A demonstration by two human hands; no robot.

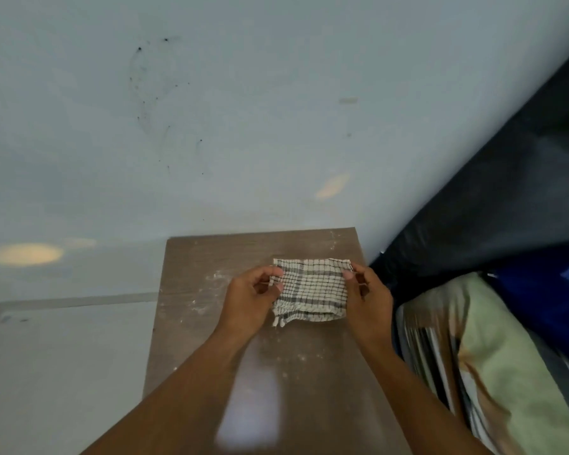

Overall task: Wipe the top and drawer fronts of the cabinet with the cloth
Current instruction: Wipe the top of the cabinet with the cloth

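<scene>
A white cloth (312, 289) with a dark check pattern is folded into a small rectangle and held just above the brown cabinet top (194, 274). My left hand (248, 298) pinches its left edge, and my right hand (370, 298) pinches its right edge. White dust specks lie scattered across the cabinet top, mostly left of the cloth and near the front. The drawer fronts are out of sight below the frame.
A pale blue wall (243, 110) with dark specks rises behind the cabinet. A white surface (63, 356) adjoins the cabinet on the left. On the right are a dark curtain (490, 192) and a bed with a pale green pillow (506, 372).
</scene>
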